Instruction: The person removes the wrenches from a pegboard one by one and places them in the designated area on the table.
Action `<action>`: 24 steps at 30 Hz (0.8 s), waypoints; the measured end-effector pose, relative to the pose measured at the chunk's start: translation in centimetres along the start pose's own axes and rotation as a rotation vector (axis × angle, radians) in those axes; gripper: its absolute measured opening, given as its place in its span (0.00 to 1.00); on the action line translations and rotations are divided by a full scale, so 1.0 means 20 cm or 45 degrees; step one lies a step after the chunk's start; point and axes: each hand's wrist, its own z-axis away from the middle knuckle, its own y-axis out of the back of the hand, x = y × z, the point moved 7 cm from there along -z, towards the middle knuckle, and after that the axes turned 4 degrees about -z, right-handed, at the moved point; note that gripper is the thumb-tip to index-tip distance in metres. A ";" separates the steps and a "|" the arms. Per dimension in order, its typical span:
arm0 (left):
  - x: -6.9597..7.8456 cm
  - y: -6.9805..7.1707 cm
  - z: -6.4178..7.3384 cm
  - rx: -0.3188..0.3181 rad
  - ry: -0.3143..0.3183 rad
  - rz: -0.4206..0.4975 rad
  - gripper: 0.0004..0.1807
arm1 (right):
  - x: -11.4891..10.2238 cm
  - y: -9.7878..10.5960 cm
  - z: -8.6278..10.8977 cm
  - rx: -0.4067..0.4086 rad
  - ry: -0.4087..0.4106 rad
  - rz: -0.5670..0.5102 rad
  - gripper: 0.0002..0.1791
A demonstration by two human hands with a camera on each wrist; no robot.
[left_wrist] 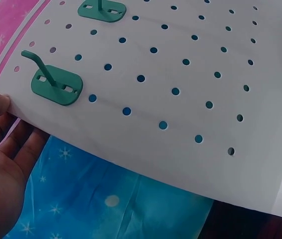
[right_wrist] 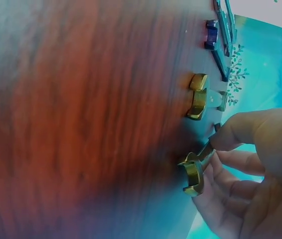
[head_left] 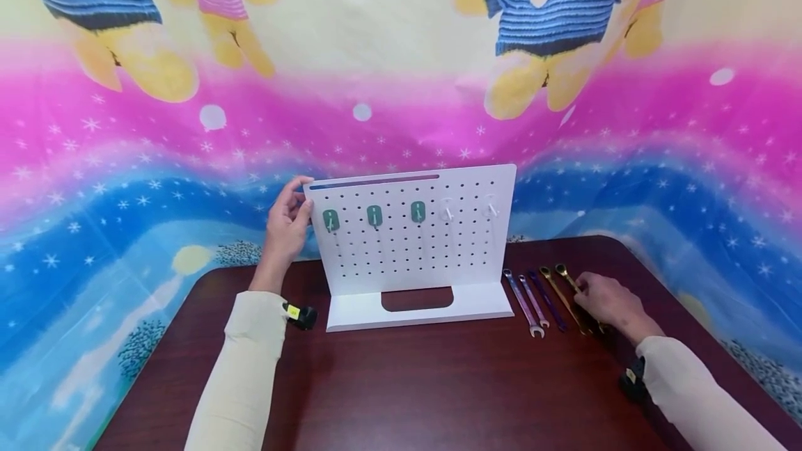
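Observation:
A white pegboard stand [head_left: 401, 252] stands upright on the table. My left hand [head_left: 287, 225] grips its upper left edge, thumb on the front and fingers behind. In the left wrist view, a green hook [left_wrist: 56, 84] sits close to that thumb. My right hand [head_left: 610, 305] pinches the outermost gold wrench [right_wrist: 195, 177] by its shaft, the open end turned toward the wrist camera and close to the tabletop. Left of it lie another gold wrench [head_left: 560, 292], a dark purple wrench [head_left: 547, 298], a silver-pink wrench [head_left: 532, 301] and a longer silver wrench [head_left: 523, 301], side by side.
Three green hooks and two clear hooks [head_left: 491, 207] are fixed in a row on the board. The dark red-brown table [head_left: 438, 381] extends in front of it. A patterned cloth backdrop [head_left: 376, 124] hangs close behind the table's far edge.

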 end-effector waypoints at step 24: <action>0.00 -0.01 0.00 0.014 -0.085 -0.170 0.25 | -0.06 0.06 0.00 0.095 -0.003 0.070 0.20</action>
